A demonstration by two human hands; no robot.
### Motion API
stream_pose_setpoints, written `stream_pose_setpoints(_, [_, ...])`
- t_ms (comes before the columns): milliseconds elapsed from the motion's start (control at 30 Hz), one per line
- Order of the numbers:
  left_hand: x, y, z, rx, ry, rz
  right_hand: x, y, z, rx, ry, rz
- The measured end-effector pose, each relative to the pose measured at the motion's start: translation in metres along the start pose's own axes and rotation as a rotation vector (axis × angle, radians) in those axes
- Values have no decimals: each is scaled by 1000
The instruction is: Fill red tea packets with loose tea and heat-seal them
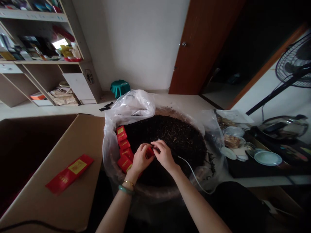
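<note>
My left hand (pixel 141 158) is closed around a small red packet (pixel 149 152), mostly hidden by the fingers. Right beside it, the fingers of my right hand (pixel 164 154) are pinched together at the packet's upper end. Something dark shows at those fingertips, too small to make out. Both hands are over a wide round container lined with a clear plastic bag (pixel 110 129) and full of dark, dry, leaf-like strips (pixel 175 132) that look like loose tea. Several red packets with gold print (pixel 125 152) lie piled on the strips, left of my hands.
An open cardboard box (pixel 82 136) stands at left, a flat red pouch (pixel 70 173) on its flap. A white cord (pixel 190 170) runs over the container's right side. At right, a low table holds a pale green dish (pixel 268 158) and a glass kettle (pixel 284 127). A fan (pixel 295 61) stands behind.
</note>
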State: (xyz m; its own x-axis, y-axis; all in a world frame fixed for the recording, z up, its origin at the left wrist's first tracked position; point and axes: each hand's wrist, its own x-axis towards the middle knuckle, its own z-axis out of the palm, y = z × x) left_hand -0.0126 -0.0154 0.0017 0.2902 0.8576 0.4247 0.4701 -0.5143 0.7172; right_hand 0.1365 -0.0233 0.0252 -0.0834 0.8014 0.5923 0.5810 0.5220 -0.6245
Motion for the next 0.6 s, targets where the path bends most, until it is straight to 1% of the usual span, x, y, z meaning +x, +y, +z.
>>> stream_pose_setpoints(67, [1, 2, -1, 9, -8, -6, 4, 3, -1, 36, -27, 124])
stream_pose_setpoints(133, [1, 1, 0, 5, -9, -30, 8, 4, -4, 60, -122, 224])
stream_pose_setpoints(200, [1, 0, 0, -10, -14, -52, 11, 3, -8, 83, -226, 284])
stream_pose_setpoints(267, [0, -2, 1, -28, -16, -74, 13, -1, -10, 94, -256, 316])
stream_pose_setpoints(333, [0, -4, 2, -36, -7, -98, 13, -5, -11, 67, -229, 300])
stream_pose_setpoints(433, [-1, -6, 3, -34, 7, -118, 12, -11, -10, -71, -205, 164])
stream_pose_setpoints(500, [-1, -6, 4, -35, 16, -121, 13, -14, -12, -187, -232, 69])
stream_pose_setpoints(533, [-1, -5, 4, -32, 18, -123, 15, -15, -13, -241, -259, 44])
stream_pose_setpoints(600, [-2, -4, 4, -21, 17, -127, 20, -17, -17, -339, -338, 46])
